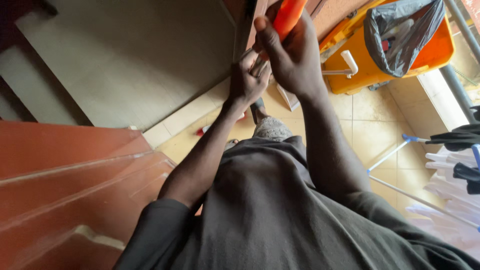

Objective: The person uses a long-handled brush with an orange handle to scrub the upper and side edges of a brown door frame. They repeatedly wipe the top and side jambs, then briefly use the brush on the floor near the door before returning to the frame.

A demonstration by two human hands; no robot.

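My right hand (292, 55) is wrapped around an orange handle (289, 15) that runs up out of the top of the picture. Just below it my left hand (247, 80) grips the thinner grey metal part (260, 64) of the same pole, the two hands touching. Both arms reach forward from my grey shirt (270, 210). The lower end of the pole is hidden behind my hands and body. My foot in a sandal (258, 107) shows on the yellow tiled floor (370, 130) beneath the hands.
An orange mop bucket (395, 55) lined with a grey plastic bag stands at the upper right. A drying rack (440, 165) with white and dark clothes is at the right. A reddish-brown door or panel (70, 190) fills the lower left, beside a pale wall (135, 55).
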